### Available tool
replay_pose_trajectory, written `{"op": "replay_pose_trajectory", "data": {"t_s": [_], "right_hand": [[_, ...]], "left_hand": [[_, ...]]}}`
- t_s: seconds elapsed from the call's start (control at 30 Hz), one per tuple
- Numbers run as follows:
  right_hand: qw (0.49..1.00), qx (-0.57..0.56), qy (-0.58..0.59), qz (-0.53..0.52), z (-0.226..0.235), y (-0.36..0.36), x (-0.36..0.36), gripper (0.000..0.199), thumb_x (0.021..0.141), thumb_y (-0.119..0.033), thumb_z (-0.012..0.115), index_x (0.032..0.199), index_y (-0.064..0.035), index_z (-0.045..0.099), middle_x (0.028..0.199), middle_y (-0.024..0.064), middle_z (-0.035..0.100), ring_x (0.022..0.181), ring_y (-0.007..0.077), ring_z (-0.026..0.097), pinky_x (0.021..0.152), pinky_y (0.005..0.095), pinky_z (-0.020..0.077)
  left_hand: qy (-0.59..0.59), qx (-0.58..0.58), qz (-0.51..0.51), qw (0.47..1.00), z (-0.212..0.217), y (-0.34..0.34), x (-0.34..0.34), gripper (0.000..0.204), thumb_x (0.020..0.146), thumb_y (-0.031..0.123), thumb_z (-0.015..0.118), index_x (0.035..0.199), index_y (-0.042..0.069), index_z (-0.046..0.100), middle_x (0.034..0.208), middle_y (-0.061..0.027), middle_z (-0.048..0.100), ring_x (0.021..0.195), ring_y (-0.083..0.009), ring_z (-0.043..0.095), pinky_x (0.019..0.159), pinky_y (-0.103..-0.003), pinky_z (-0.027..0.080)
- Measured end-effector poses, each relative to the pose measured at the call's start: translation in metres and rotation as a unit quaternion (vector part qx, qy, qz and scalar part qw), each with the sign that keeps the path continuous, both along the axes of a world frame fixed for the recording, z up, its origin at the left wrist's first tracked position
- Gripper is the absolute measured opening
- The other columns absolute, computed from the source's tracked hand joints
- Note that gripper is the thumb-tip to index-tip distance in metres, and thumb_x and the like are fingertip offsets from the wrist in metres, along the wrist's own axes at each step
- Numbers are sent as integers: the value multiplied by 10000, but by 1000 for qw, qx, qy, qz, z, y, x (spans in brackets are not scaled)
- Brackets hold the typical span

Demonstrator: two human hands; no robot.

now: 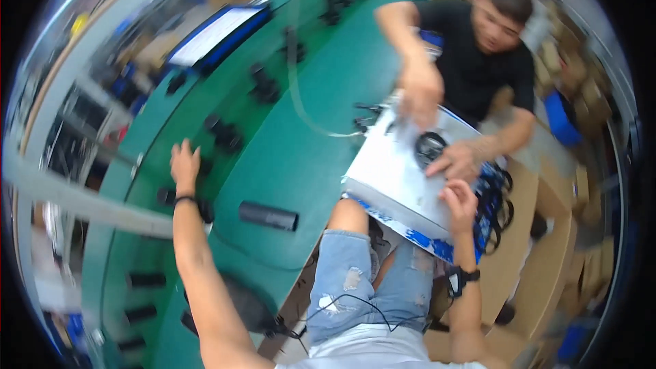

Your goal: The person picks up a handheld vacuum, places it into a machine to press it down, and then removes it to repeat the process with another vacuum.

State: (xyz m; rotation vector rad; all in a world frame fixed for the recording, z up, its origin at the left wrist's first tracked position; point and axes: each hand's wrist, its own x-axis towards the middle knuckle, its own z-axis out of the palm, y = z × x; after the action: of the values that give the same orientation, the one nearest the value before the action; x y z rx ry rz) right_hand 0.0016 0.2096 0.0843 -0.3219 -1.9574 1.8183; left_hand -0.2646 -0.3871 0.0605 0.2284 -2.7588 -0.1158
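My left hand (185, 165) is stretched over the green work surface with its fingers apart, and nothing shows in it. Dark cylindrical parts stand close by, among them a black part (223, 134) just beyond the fingers. My right hand (460, 206) is at the near right side of a white box (389, 171), fingers loosely bent and apart, with no held thing visible. On that box lies a round black item (430, 147), its kind blurred. A co-worker's hand (456, 158) touches it, while their other hand (420, 92) is smeared by motion above the box.
A black tube (268, 216) lies on the green bench (301, 143). More dark parts line its far-left strip. Black looped straps or cables (493, 205) hang beside the white box, next to an open cardboard carton (547, 266). A pale post (89, 198) crosses at left.
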Motion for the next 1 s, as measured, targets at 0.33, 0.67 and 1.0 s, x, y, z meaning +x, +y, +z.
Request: {"op": "replay_pose_trajectory", "data": {"t_s": [0.33, 0.67, 1.0], "right_hand": [[992, 103, 46, 49, 8, -38, -2, 191, 828, -104, 655, 1003, -32, 627, 952, 55, 657, 919, 121, 613, 775, 286, 501], [731, -482, -34, 481, 8, -82, 68, 578, 870, -333, 621, 1294, 28, 466, 1130, 222, 623, 1055, 318, 629, 836, 368, 545], [891, -385, 188, 152, 57, -29, 67, 625, 870, -411, 638, 1316, -40, 404, 1216, 119, 529, 1131, 278, 537, 1017, 435, 425]], "left_hand": [[162, 152, -357, 907, 128, 157, 105, 163, 903, 146, 555, 969, 5, 605, 887, -105, 608, 794, -232, 574, 751, -349, 467], [-83, 553, -494, 666, 91, 359, 265, 503, 861, 230, 614, 1289, -8, 501, 1177, -148, 593, 1039, -237, 592, 848, -344, 475], [-252, 720, -406, 503, 51, 385, 325, 578, 930, 306, 565, 1370, -16, 371, 1117, -87, 541, 955, -102, 519, 786, -236, 436]]}}
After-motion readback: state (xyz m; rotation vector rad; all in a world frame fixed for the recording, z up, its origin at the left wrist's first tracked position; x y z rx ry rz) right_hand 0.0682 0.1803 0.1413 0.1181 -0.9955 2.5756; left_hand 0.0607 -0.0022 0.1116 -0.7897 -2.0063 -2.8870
